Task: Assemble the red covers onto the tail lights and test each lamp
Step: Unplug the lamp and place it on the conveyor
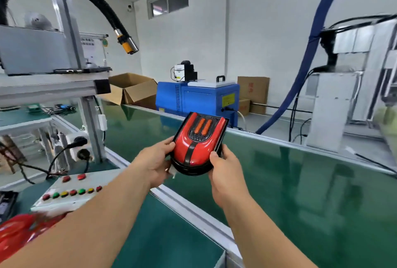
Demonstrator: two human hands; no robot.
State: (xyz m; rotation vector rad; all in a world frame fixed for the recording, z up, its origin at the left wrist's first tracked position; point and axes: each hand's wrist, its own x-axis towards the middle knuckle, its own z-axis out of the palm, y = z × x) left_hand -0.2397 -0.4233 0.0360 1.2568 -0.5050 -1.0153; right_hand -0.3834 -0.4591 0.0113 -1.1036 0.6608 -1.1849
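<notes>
Over the green belt (300, 192), left hand (153, 160) and right hand (225, 171) curl fingers round the tail light (197, 145); beyond the belt, blue machine (197, 98), open carton (131, 89), white wall (257, 31)

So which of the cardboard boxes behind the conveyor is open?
The box left of the blue machine: its flaps stand spread and its inside shows. The two boxes right of the machine show no open flaps.

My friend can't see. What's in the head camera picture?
A left hand and a right hand hold a red and black tail light over a green conveyor belt. A box of coloured buttons sits on the left.
</notes>
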